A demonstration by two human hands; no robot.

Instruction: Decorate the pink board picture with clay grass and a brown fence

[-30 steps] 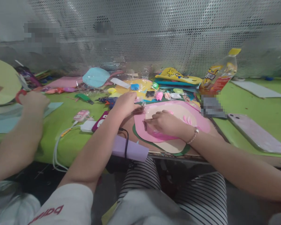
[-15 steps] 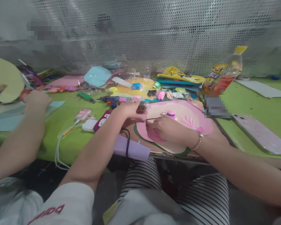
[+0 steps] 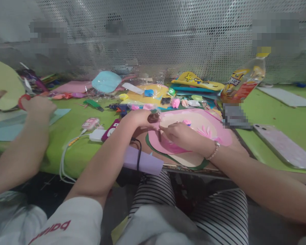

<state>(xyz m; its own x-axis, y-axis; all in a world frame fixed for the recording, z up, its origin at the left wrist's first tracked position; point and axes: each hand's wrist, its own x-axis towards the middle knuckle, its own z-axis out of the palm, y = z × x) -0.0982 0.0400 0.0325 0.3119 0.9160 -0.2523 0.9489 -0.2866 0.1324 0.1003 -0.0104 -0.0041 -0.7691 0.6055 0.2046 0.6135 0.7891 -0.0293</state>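
Note:
My left hand (image 3: 140, 119) is curled at the left rim of a pink scalloped cutout (image 3: 165, 117), closed around a small wrapped lump of brown clay (image 3: 153, 117). Close beside it, my right hand (image 3: 180, 136) lies over the cutout, fingers drawn together, the index tip near my left thumb. Whatever those fingers pinch is too small to tell. A thin brown strip (image 3: 160, 136) lies on the pink just below the fingertips. Pink branching clay (image 3: 205, 132) and a pink spiral clay piece (image 3: 186, 122) decorate the cutout, the spiral partly hidden by my right hand.
Behind the cutout lie clay packets (image 3: 175, 102) and foam sheets (image 3: 199, 89). A drink bottle (image 3: 244, 80) and a phone (image 3: 283, 146) are on the right. Left of me are a cabled white adapter (image 3: 96, 135) and another person's hand (image 3: 40, 106) with red scissors (image 3: 22, 101).
My left fingers have drawn back and curled, so the brown lump shows more. My right hand has shifted slightly, uncovering the brown strip. The other person's scissors moved a little left.

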